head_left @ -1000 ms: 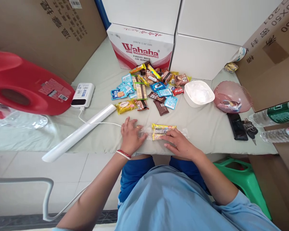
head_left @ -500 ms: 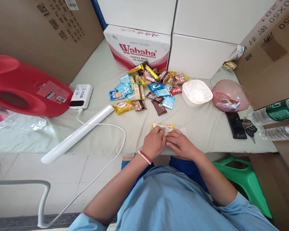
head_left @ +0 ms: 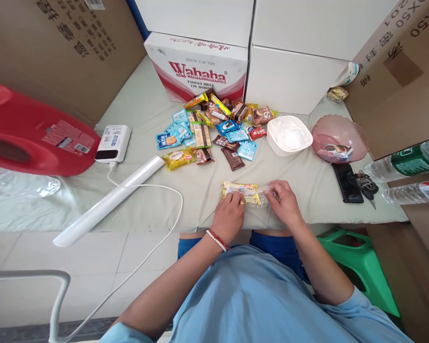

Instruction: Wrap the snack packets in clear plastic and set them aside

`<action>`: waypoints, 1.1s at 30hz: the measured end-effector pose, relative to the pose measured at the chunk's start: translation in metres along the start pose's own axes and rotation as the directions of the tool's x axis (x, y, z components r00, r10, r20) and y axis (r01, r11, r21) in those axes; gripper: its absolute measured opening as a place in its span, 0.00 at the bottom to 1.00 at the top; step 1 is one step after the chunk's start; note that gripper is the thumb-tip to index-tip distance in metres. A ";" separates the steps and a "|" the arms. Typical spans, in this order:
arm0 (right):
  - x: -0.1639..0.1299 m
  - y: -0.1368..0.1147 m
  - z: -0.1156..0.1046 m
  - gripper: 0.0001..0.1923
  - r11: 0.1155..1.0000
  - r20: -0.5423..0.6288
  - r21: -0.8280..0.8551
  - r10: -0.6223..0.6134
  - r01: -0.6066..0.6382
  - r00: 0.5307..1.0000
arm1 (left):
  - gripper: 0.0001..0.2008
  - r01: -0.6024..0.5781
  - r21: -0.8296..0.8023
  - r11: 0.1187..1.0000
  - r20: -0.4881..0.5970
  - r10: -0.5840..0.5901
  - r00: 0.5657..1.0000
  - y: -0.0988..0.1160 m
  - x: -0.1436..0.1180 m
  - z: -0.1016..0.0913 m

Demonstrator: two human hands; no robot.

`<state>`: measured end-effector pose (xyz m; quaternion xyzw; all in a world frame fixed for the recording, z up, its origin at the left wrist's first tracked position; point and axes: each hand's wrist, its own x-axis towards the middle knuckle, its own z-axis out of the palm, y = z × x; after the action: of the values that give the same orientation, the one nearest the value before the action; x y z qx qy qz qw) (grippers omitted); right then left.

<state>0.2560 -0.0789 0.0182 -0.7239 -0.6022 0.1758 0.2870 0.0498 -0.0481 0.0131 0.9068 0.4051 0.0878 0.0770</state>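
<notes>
Yellow snack packets point(head_left: 239, 186) lie at the front of the cloth-covered surface, partly inside a clear plastic bag point(head_left: 262, 198). My left hand point(head_left: 229, 215) has its fingers curled and pressed down on the packets, covering their lower left part. On the other side, my right hand point(head_left: 285, 204) pinches the bag's right end between thumb and fingers. Behind them is a loose pile of wrapped snacks: blue sachets point(head_left: 168, 140), dark brown packets point(head_left: 232, 159) and a larger yellow packet point(head_left: 179, 159).
Right of the pile stand a white bowl point(head_left: 289, 136) and a pink bowl point(head_left: 340, 138) with wrappers inside. A phone point(head_left: 346, 183), keys point(head_left: 368, 186) and bottles point(head_left: 416, 162) lie farther right. On the left are a white roll point(head_left: 110, 201), a power bank point(head_left: 113, 143) and its cable.
My right hand has moved right, away from my left, drawing out the end of the clear bag. My left hand stays on the packets, and more of them now shows.
</notes>
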 end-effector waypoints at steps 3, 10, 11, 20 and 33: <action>0.010 -0.027 0.000 0.09 0.999 0.114 -0.040 0.042 -0.037 0.993 | 0.14 -0.004 0.027 1.000 0.020 0.003 1.000 0.005 0.003 0.000; 0.036 -0.075 0.033 0.11 0.947 0.400 -0.293 -0.008 0.135 0.917 | 0.20 -0.017 -0.156 0.988 -0.008 0.016 1.000 -0.012 0.001 -0.001; 0.036 -0.076 0.035 0.11 0.937 0.417 -0.309 -0.019 0.161 0.909 | 0.19 -0.009 -0.236 0.972 -0.039 0.000 0.999 -0.020 0.000 -0.002; 0.021 -0.072 0.042 0.10 0.953 0.351 -0.272 -0.032 0.134 0.936 | 0.14 0.430 -0.312 0.848 -0.115 -0.483 0.868 -0.045 0.022 0.003; -0.037 -0.040 0.012 0.24 0.317 0.367 0.836 0.286 -0.448 0.885 | 0.08 -0.389 -0.158 0.908 -0.356 0.315 0.880 0.033 -0.001 0.001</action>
<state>0.2102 -0.1076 0.0309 -0.5539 -0.2491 0.5861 0.5363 0.0727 -0.0707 0.0193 0.9241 0.2270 0.2927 0.0941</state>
